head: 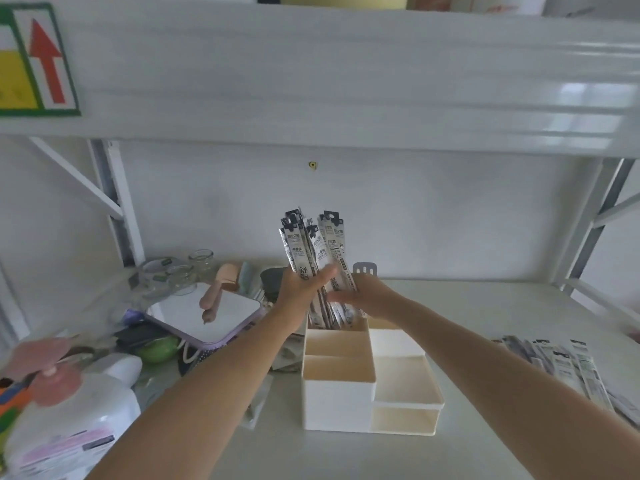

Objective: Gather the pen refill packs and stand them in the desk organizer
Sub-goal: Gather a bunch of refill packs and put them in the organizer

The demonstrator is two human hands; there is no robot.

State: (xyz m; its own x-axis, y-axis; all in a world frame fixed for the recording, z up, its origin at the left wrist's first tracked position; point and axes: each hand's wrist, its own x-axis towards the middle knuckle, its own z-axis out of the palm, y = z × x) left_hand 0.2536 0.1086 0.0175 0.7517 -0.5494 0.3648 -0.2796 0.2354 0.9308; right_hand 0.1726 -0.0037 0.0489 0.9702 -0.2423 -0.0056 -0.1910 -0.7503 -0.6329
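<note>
A bundle of several black-and-white pen refill packs (313, 244) stands upright with its lower ends inside the back compartment of the white desk organizer (337, 393). My left hand (301, 289) grips the bundle from the left at mid height. My right hand (360, 294) holds it from the right, fingers wrapped on the packs. Several more refill packs (568, 365) lie flat on the shelf at the right. The organizer's front compartments are empty.
Clutter fills the left: a mirror with a lilac frame (207, 315), glass jars (176, 275), a pink-pump lotion bottle (65, 417), a green object (157, 348). A white shelf board (311, 81) hangs overhead, with metal uprights at both sides.
</note>
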